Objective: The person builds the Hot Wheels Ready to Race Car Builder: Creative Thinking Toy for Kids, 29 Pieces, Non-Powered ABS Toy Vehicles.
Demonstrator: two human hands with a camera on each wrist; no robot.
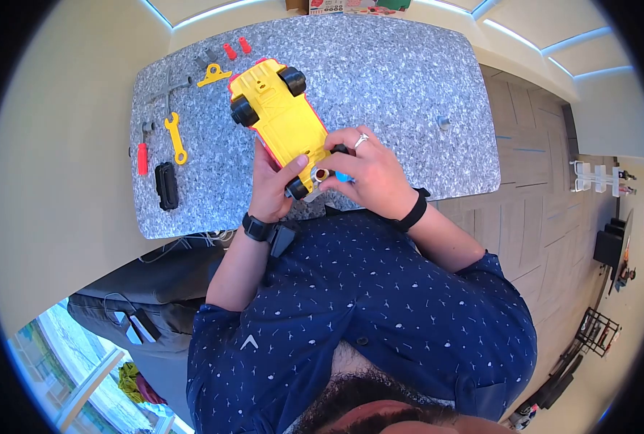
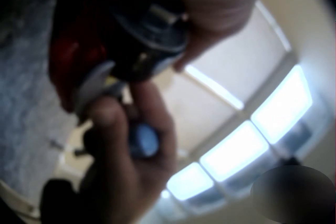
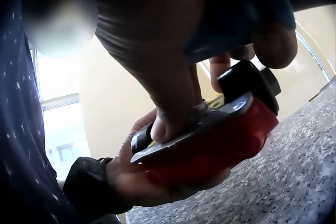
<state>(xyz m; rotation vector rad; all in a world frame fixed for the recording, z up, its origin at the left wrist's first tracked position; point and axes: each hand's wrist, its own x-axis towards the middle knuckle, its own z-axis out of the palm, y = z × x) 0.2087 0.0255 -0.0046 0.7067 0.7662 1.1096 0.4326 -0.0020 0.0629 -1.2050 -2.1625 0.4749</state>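
A toy vehicle with a yellow underside [image 1: 286, 119], red body [image 3: 210, 148] and black wheels is held upside down over the table. My left hand [image 1: 273, 181] grips it near its close end, thumb on the yellow underside. My right hand [image 1: 369, 173] is at that same end, its thumb touching the grey edge piece [image 3: 197, 128] in the right wrist view. A blue-handled tool [image 3: 231, 29] with a dark shaft lies within the curled right fingers; its blue end [image 2: 143, 140] shows in the left wrist view. What the tool's tip touches cannot be told.
On the speckled table [image 1: 380, 79] lie a yellow wrench [image 1: 174, 137], a yellow piece [image 1: 214, 74], red pieces [image 1: 230, 51], a red-handled tool [image 1: 142, 158], a black piece [image 1: 166, 186] and a grey cross-shaped piece [image 1: 168, 90]. A small grey-blue piece [image 1: 443, 123] is at right.
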